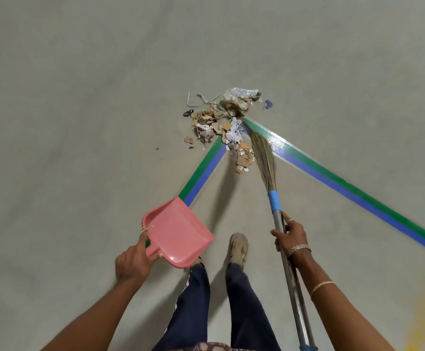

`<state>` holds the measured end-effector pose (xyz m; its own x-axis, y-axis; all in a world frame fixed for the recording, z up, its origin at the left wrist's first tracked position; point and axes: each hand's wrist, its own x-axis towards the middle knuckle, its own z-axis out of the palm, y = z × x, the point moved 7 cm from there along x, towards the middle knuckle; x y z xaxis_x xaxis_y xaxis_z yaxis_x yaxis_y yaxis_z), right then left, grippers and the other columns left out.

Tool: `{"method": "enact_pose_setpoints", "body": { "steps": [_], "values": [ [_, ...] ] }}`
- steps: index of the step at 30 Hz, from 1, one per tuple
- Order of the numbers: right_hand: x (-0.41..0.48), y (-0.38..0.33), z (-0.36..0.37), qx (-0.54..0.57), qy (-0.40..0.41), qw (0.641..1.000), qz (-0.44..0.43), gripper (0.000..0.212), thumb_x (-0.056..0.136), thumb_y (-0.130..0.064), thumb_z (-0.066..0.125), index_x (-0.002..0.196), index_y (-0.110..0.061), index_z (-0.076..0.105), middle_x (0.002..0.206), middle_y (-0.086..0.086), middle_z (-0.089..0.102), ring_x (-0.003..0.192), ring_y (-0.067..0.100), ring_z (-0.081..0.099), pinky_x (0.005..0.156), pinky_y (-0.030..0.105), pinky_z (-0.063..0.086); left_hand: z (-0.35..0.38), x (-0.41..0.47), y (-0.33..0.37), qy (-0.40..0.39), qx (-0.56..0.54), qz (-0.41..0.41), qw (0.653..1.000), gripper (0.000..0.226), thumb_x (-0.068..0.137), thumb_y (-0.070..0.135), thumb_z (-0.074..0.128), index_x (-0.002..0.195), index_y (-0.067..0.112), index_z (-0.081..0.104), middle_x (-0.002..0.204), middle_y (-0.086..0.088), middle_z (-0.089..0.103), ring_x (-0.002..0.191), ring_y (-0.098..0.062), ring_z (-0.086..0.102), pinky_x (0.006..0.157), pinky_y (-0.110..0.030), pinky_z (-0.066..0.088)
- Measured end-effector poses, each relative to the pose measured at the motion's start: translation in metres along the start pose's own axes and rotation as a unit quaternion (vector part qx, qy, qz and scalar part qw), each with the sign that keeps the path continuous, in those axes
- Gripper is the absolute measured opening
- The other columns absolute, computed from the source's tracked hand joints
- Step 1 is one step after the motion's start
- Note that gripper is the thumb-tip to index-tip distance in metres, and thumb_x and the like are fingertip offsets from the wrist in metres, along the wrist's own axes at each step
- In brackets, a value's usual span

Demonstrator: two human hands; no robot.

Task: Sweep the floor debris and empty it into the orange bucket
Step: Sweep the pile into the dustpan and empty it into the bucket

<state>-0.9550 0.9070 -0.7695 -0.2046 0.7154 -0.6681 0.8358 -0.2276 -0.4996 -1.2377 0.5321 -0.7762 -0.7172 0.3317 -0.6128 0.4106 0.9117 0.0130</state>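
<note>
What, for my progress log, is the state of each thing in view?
Dustpan, empty, held above the floor.
Broom, bristles down at the pile's right edge.
Debris pile, loose on the floor, none in the pan.
Left hand, grips the dustpan handle.
Right hand, grips the broom pole.
Orange bucket, not in view.

No text, label, brand, number or sign can be read. Any print on the crumpled paper scraps in the debris pile (pixel 227 127) is too small to tell.
</note>
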Motion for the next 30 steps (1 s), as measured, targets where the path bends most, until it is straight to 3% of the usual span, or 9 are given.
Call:
{"method": "enact_pose_setpoints", "body": {
  "steps": [5, 8, 13, 15, 18, 20, 24, 27, 30],
  "values": [
    [0.005, -0.027, 0.007, 0.038, -0.068, 0.997, -0.020, 0.068, 0.082, 0.002, 0.070, 0.135, -0.034, 0.047, 0.079, 0.012, 0.063, 0.046, 0.023, 0.057, 0.046, 0.033, 0.052, -0.022, 0.013, 0.009, 0.006, 0.006, -0.031, 0.999, 0.078, 0.084, 0.075, 0.055, 0.148, 0.039, 0.031, 0.090, -0.002, 0.064, 0.084, -0.027, 0.063, 0.074, -0.034, 0.044],
    [0.028, -0.051, 0.036, 0.023, -0.125, 0.991, -0.033, 0.056, 0.079, -0.002, 0.072, 0.132, -0.013, 0.059, 0.086, 0.014, 0.069, 0.051, 0.021, 0.061, 0.051, 0.039, 0.057, -0.043, 0.019, 0.006, 0.016, 0.014, -0.056, 0.998, 0.082, 0.083, 0.079, 0.050, 0.152, 0.043, 0.024, 0.086, 0.000, 0.062, 0.080, -0.025, 0.062, 0.070, -0.034, 0.043],
    [0.062, -0.098, 0.133, 0.032, -0.281, 0.959, 0.000, 0.067, 0.081, 0.006, 0.070, 0.142, -0.015, 0.051, 0.070, 0.015, 0.060, 0.037, 0.019, 0.053, 0.038, 0.028, 0.046, -0.085, 0.026, -0.001, 0.023, 0.072, -0.095, 0.993, 0.090, 0.075, 0.084, 0.053, 0.150, 0.036, 0.040, 0.077, -0.005, 0.067, 0.074, -0.029, 0.069, 0.063, -0.034, 0.046],
    [0.077, -0.115, 0.170, 0.030, -0.324, 0.945, 0.028, 0.068, 0.081, 0.005, 0.069, 0.143, -0.012, 0.050, 0.071, 0.013, 0.061, 0.036, 0.019, 0.053, 0.037, 0.027, 0.046, -0.097, 0.028, -0.005, 0.023, 0.070, -0.093, 0.993, 0.102, 0.069, 0.096, 0.031, 0.139, 0.026, 0.056, 0.058, -0.005, 0.059, 0.052, -0.029, 0.062, 0.049, -0.030, 0.039],
    [0.094, -0.134, 0.219, 0.027, -0.370, 0.926, 0.072, 0.067, 0.082, 0.006, 0.067, 0.144, -0.007, 0.046, 0.072, 0.016, 0.061, 0.034, 0.017, 0.051, 0.035, 0.025, 0.043, -0.111, 0.038, -0.015, 0.055, 0.057, -0.105, 0.991, 0.134, 0.048, 0.102, -0.015, 0.144, 0.029, 0.043, 0.073, -0.001, 0.068, 0.058, -0.025, 0.062, 0.049, -0.027, 0.037],
    [0.108, -0.146, 0.236, 0.043, -0.367, 0.925, 0.094, 0.070, 0.083, 0.007, 0.066, 0.147, -0.004, 0.041, 0.064, 0.017, 0.059, 0.035, 0.020, 0.049, 0.037, 0.026, 0.043, -0.126, 0.043, -0.012, 0.085, 0.088, -0.105, 0.987, 0.125, 0.052, 0.104, -0.004, 0.146, 0.033, 0.040, 0.071, 0.000, 0.067, 0.057, -0.025, 0.063, 0.046, -0.026, 0.033],
    [0.136, -0.149, 0.226, 0.122, -0.286, 0.938, 0.151, 0.073, 0.082, 0.010, 0.063, 0.149, -0.004, 0.037, 0.062, 0.014, 0.057, 0.031, 0.019, 0.047, 0.036, 0.024, 0.042, -0.139, 0.056, -0.002, 0.053, 0.112, -0.131, 0.984, 0.094, 0.063, 0.084, 0.059, 0.143, 0.035, 0.048, 0.056, -0.003, 0.057, 0.055, -0.029, 0.064, 0.051, -0.029, 0.037],
    [0.151, -0.143, 0.190, 0.142, -0.231, 0.949, 0.159, 0.072, 0.079, 0.006, 0.065, 0.146, -0.010, 0.045, 0.074, 0.015, 0.061, 0.036, 0.021, 0.050, 0.040, 0.026, 0.045, -0.144, 0.071, -0.001, 0.046, 0.087, -0.125, 0.987, 0.092, 0.060, 0.081, 0.063, 0.136, 0.030, 0.055, 0.050, 0.002, 0.045, 0.048, -0.030, 0.060, 0.049, -0.027, 0.035],
    [0.155, -0.143, 0.147, 0.172, -0.200, 0.952, 0.157, 0.073, 0.078, 0.008, 0.066, 0.146, -0.011, 0.047, 0.069, 0.015, 0.060, 0.040, 0.023, 0.050, 0.043, 0.028, 0.046, -0.158, 0.089, 0.001, 0.063, 0.089, -0.105, 0.988, 0.087, 0.067, 0.081, 0.063, 0.141, 0.037, 0.047, 0.060, -0.001, 0.055, 0.059, -0.030, 0.064, 0.055, -0.031, 0.042]
  ]
}}
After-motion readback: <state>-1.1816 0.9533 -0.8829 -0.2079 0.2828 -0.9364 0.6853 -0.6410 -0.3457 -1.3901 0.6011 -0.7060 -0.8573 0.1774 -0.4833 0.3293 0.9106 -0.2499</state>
